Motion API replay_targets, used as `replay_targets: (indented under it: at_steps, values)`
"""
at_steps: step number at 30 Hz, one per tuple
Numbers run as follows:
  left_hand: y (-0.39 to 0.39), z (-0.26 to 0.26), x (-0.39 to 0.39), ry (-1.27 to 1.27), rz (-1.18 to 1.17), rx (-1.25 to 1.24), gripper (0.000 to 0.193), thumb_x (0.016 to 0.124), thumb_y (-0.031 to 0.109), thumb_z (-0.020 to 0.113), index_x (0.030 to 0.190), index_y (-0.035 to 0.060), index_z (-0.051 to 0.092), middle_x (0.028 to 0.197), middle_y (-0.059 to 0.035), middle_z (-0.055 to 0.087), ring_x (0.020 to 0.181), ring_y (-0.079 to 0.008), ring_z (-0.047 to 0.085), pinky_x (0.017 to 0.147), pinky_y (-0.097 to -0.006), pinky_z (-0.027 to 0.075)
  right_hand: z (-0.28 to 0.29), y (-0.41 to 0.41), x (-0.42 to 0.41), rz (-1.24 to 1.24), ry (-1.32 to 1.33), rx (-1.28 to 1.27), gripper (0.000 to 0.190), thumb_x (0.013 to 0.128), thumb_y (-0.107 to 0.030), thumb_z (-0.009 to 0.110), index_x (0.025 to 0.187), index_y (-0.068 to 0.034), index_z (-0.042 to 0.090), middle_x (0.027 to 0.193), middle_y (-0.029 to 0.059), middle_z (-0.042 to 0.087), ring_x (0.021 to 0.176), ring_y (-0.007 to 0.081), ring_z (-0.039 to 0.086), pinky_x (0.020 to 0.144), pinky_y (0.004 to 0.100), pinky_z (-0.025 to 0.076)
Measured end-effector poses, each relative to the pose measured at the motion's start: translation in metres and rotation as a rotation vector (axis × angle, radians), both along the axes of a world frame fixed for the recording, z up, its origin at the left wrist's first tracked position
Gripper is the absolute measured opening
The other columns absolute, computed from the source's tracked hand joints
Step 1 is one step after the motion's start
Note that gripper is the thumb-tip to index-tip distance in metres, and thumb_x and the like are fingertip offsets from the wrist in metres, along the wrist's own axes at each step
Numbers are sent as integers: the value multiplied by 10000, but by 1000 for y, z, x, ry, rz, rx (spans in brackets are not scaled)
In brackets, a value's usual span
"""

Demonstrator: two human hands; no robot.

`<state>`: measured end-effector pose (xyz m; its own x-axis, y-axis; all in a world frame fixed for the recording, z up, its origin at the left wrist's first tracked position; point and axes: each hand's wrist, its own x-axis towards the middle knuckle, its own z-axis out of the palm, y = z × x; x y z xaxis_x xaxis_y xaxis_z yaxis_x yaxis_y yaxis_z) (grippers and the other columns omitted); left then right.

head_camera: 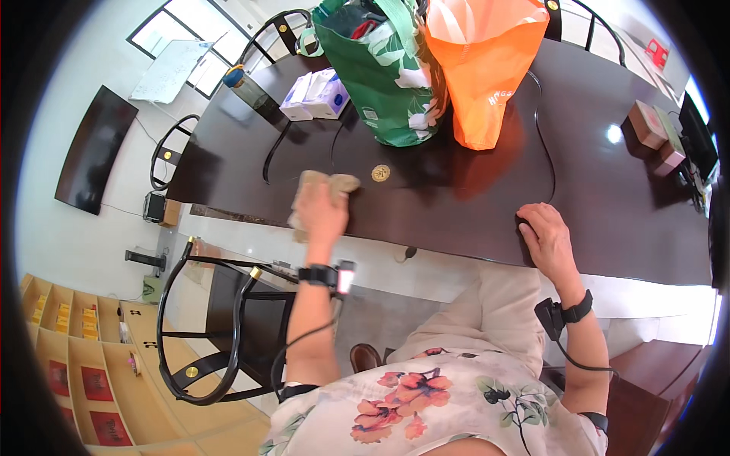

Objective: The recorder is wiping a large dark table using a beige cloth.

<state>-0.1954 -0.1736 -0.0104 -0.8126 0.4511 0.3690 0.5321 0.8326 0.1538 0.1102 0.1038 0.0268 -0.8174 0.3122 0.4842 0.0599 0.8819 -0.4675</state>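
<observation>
My left hand [324, 208], slightly blurred, presses a beige cloth [311, 179] onto the dark glossy table [410, 211] near its front edge. Folds of the cloth stick out beyond the fingers, and part hangs by the edge. On the right, my right hand [544, 231] rests over a black computer mouse [522, 222], mostly hidden under the palm. A black cable [544, 137] runs from there back across the tabletop. Between my hands, a round gold emblem [380, 173] lies flat on the table.
A green floral bag [382, 85] and an orange bag [479, 74] stand at the back. Left of them are tissue packs [316, 94] and a bottle [254, 94]. Boxes [647, 125] and a monitor [697, 134] sit far right. A black chair [228, 325] stands at my left.
</observation>
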Motion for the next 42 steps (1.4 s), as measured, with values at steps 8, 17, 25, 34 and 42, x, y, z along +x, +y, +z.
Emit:
replay_targets:
  at_steps: [8, 17, 25, 34, 42]
  values:
    - [19, 18, 65, 24, -307, 25, 447, 826, 265, 624, 1171, -1, 522, 1274, -182, 514, 1244, -373, 412, 994, -537, 325, 5, -4, -15, -65, -82, 36, 84, 751, -25, 629, 801, -10, 564, 793, 114, 550, 774, 311, 541, 706, 387, 455]
    - [-122, 35, -116, -40, 153, -72, 366, 866, 211, 580, 1164, 5, 527, 1132, -210, 563, 1052, -392, 529, 897, -448, 434, 1, -6, -20, -101, 20, -11, 97, 731, 20, 614, 768, -5, 528, 758, 111, 511, 730, 303, 506, 651, 384, 428]
    - [-165, -5, -149, -30, 268, 563, 353, 871, 142, 574, 1142, -56, 467, 1158, -235, 498, 1091, -356, 497, 932, -408, 386, -1, -4, -25, -91, -43, 85, 56, 744, -4, 596, 773, -23, 551, 791, 91, 512, 784, 278, 502, 729, 375, 414]
    - [-2, -26, 66, -287, 282, 1188, 644, 938, 222, 521, 1384, -63, 154, 1379, -215, 309, 1262, -295, 357, 1055, -375, 295, -6, -3, -26, -84, -15, 77, 31, 759, -18, 590, 776, -26, 566, 799, 91, 526, 805, 279, 518, 738, 380, 423]
    - [76, 22, 202, -1099, 92, 1513, 542, 943, 277, 531, 1327, 29, 240, 1295, -125, 394, 1167, -202, 430, 984, -346, 379, -18, -2, -24, -91, 26, 84, 23, 781, -42, 593, 787, -31, 574, 813, 90, 530, 816, 278, 519, 748, 382, 430]
